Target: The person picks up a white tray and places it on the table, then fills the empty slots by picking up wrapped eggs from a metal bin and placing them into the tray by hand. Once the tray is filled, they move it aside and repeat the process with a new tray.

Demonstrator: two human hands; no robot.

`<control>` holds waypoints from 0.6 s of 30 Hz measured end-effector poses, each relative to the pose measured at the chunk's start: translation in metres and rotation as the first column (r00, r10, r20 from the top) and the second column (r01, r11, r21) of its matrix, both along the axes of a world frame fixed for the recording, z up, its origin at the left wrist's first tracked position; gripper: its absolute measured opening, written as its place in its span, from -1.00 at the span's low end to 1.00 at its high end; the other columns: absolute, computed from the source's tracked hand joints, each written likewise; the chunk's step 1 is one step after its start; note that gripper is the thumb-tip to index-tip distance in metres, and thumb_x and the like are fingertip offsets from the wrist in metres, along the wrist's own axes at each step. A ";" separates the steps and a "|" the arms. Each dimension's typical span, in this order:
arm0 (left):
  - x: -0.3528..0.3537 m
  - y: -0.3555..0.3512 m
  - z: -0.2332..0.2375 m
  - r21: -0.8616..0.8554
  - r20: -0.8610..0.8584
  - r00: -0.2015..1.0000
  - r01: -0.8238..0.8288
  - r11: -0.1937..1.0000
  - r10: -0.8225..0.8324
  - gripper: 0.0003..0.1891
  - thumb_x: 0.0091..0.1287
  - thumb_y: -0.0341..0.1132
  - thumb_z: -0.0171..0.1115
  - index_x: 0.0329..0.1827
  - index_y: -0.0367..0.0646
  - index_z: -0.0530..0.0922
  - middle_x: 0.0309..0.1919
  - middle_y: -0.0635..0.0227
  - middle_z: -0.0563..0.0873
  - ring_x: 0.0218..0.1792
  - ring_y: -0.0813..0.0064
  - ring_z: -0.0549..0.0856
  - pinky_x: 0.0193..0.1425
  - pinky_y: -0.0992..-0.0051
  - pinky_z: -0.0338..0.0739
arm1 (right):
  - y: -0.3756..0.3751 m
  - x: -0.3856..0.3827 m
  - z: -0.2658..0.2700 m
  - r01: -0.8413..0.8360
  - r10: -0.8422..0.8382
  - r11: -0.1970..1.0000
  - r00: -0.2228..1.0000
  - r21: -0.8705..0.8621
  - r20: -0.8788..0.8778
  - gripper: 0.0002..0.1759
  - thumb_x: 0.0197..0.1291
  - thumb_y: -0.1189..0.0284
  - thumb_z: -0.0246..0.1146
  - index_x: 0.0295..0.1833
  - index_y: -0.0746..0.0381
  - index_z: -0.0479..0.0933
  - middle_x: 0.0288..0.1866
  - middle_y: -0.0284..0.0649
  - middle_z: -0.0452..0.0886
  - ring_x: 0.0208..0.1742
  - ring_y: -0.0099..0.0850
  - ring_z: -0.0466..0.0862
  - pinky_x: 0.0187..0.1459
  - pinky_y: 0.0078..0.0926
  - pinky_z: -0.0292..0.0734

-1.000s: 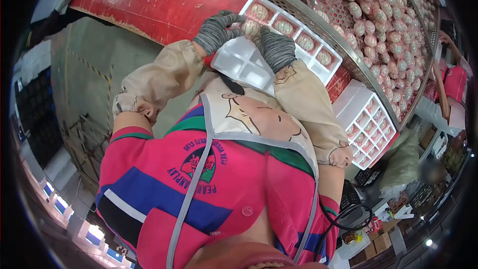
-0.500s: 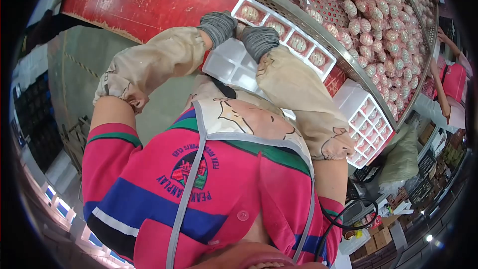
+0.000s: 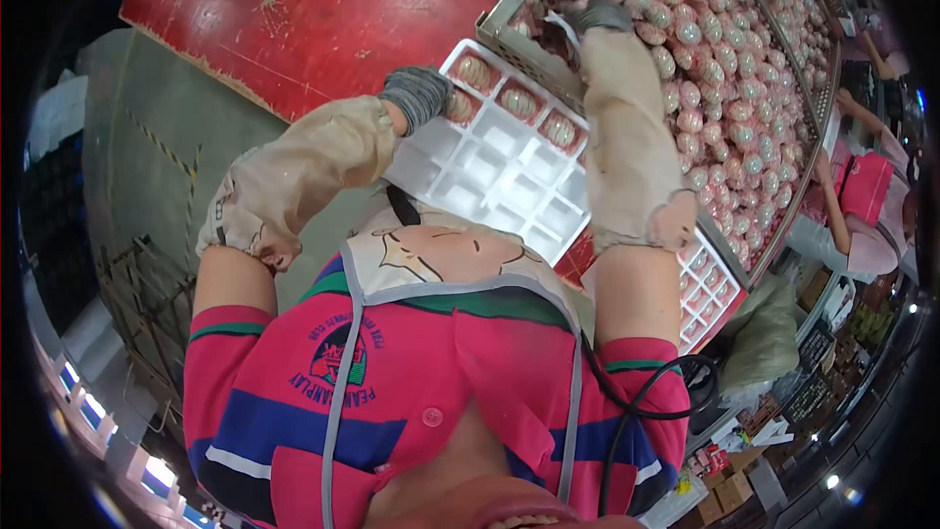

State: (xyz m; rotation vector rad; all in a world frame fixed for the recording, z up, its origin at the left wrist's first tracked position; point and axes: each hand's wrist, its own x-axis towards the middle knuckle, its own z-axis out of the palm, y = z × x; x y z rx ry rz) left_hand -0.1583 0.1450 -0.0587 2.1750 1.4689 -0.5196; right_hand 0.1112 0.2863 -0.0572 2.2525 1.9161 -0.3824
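Observation:
A white compartment tray (image 3: 494, 171) lies on a red surface, against the side of a perforated metal bin (image 3: 516, 42). Three net-wrapped round fruits (image 3: 519, 100) fill its far row. My left hand (image 3: 419, 93), in a grey glove, curls around another wrapped fruit (image 3: 457, 105) at the tray's left corner. My right hand (image 3: 595, 16), also gloved, reaches over the rim into the bin among the piled wrapped fruits (image 3: 705, 49). Its fingers are hidden among them. Beige sleeve covers are on both my forearms.
A second white tray (image 3: 710, 279), filled with fruits, sits lower right beside the bin. Another person in pink (image 3: 862, 201) stands at the bin's far side. The red surface (image 3: 313, 0) stretches to the left. Boxes and sacks lie on the floor at right.
My right hand left the tray and moved up into the bin. My left hand shifted to the tray's left corner. The view turned, so the tray shows more of its compartments.

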 end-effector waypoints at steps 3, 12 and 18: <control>-0.003 0.002 0.000 0.000 -0.038 0.999 0.011 1.000 -0.011 -0.77 0.11 -0.18 0.25 -0.22 -0.03 0.65 -0.22 0.09 0.65 -0.21 0.08 0.69 -0.17 0.15 0.58 | -0.010 -0.013 -0.027 -0.230 0.198 0.963 0.957 0.139 0.211 -0.22 -0.10 -0.22 0.28 0.12 0.13 0.49 0.13 -0.05 0.55 0.16 -0.08 0.54 0.16 -0.28 0.43; -0.016 -0.010 -0.014 0.099 0.160 0.987 0.010 0.995 -0.025 -0.75 0.11 -0.18 0.26 -0.18 -0.06 0.60 -0.05 0.09 0.59 -0.17 0.10 0.66 -0.14 0.20 0.55 | -0.051 0.066 -0.021 0.236 -0.306 0.866 -0.447 -0.440 -0.841 -0.62 0.05 0.33 0.22 -0.01 0.25 0.52 -0.18 -0.15 0.61 -0.15 -0.39 0.61 -0.04 -0.27 0.54; -0.012 -0.058 0.021 0.446 0.632 0.762 -0.207 0.871 -0.143 -0.70 0.15 -0.33 0.30 -0.03 -0.13 0.59 0.07 0.18 0.58 -0.17 0.28 0.67 -0.18 0.36 0.56 | -0.183 -0.022 0.058 0.234 -0.103 0.925 -0.603 -0.299 -0.791 -0.58 0.18 0.49 0.20 0.16 0.28 0.33 -0.09 -0.19 0.55 -0.13 -0.43 0.58 -0.05 -0.48 0.54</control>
